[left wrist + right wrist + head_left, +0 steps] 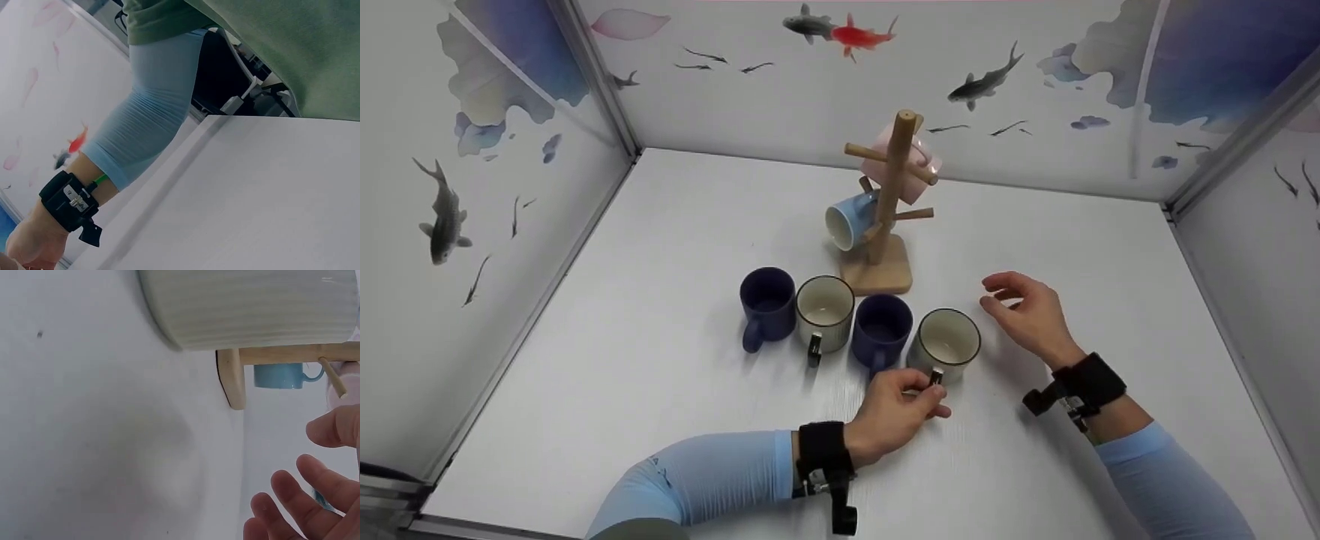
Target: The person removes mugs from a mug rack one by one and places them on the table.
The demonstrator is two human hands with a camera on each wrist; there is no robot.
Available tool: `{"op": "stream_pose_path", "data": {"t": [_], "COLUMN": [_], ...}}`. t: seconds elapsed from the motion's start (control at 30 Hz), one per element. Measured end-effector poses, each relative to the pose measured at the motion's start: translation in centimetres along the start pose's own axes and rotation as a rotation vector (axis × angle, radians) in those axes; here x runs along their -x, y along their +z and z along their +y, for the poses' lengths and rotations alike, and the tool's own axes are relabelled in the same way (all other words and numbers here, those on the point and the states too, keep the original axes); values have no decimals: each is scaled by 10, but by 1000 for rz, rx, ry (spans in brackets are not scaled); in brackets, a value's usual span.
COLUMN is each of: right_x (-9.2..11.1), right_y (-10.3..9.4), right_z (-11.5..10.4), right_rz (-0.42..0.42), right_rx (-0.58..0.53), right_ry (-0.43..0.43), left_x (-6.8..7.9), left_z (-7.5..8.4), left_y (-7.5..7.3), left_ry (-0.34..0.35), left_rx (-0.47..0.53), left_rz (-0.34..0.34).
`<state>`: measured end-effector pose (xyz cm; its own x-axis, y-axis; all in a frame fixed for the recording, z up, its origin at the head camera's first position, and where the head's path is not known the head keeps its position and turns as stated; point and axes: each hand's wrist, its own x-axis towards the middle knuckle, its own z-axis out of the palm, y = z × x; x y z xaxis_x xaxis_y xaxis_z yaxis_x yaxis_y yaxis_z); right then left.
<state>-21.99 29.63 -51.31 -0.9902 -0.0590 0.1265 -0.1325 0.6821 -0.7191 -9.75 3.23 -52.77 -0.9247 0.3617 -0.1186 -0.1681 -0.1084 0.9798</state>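
My left hand (896, 412) pinches the black-edged handle (937, 377) of the rightmost cream mug (949, 339), which stands upright on the table. Just left of that mug is a dark blue mug (882, 330), its handle close to my left knuckles. Off to the right of the cream mug, my right hand (1030, 313) hovers with loosely bent fingers and nothing in them. The right wrist view shows the ribbed side of the cream mug (259, 306) near my spread right fingers (298, 495). In the left wrist view, my left fingers are mostly cut off.
Another cream mug (825, 304) and a dark blue mug (767, 296) continue the row leftward. Behind stands a wooden mug tree (892, 187) with a light blue mug (847, 222) and a pink mug (913, 193) hanging on it. Printed walls (720, 105) enclose the white table (660, 300).
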Motion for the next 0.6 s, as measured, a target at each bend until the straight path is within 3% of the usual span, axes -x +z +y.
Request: {"op": "stream_pose_path", "data": {"t": [0.23, 0.6], "right_x": [0, 1], "right_y": [-1, 2], "right_z": [1, -8], "right_rz": [23, -43], "right_rx": [169, 207], "right_ry": [-66, -108], "left_x": [3, 4], "left_z": [-1, 0], "left_y": [-1, -2], "left_ry": [7, -24], "left_rx": [5, 34], "left_rz": [13, 38]}}
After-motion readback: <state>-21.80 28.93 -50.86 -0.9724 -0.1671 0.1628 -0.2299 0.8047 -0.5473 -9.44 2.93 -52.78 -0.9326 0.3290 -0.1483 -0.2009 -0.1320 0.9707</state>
